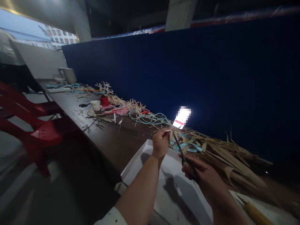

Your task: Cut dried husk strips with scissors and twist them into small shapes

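Observation:
My left hand [161,144] pinches a pale, petal-like piece of dried husk [170,128] above the far edge of a shallow white box [138,155]. My right hand [199,172] is closed round the handles of a pair of dark scissors [178,144]. The blades point up and away, with their tips at the husk piece beside my left fingertips. Whether the blades touch the husk is hard to make out. Both forearms reach over the box, and their shadows fall inside it.
Dried husks [231,153] lie along the right, by blue strips [187,145]. A lit phone [180,120] leans at the blue partition [211,78]. Husk flowers, a red thread spool [104,101] and a white cup [95,105] stand farther left. Red chairs [35,125] and a person [10,59] are beyond the table.

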Motion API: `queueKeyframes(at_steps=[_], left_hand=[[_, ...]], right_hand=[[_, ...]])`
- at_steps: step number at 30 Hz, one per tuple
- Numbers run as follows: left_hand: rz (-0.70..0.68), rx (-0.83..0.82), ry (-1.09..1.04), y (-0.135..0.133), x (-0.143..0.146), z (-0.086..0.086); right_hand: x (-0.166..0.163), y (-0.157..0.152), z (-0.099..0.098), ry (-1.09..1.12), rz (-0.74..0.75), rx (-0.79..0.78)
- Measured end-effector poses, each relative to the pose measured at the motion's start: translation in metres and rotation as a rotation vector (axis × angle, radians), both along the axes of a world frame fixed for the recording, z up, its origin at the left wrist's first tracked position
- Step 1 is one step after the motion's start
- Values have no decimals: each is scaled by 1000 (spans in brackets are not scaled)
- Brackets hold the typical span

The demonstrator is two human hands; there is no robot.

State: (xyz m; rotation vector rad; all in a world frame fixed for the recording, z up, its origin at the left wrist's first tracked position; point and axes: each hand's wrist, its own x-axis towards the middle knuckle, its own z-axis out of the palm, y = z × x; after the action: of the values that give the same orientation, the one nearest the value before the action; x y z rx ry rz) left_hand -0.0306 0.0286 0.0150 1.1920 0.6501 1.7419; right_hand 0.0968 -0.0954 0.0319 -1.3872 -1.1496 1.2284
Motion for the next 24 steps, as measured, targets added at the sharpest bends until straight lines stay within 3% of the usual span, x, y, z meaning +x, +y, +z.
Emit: queueKeyframes(at_steps=[24], left_hand=[[87,5,84,-3,-2,5]], right_hand=[[0,0,-1,-8,-56,11]])
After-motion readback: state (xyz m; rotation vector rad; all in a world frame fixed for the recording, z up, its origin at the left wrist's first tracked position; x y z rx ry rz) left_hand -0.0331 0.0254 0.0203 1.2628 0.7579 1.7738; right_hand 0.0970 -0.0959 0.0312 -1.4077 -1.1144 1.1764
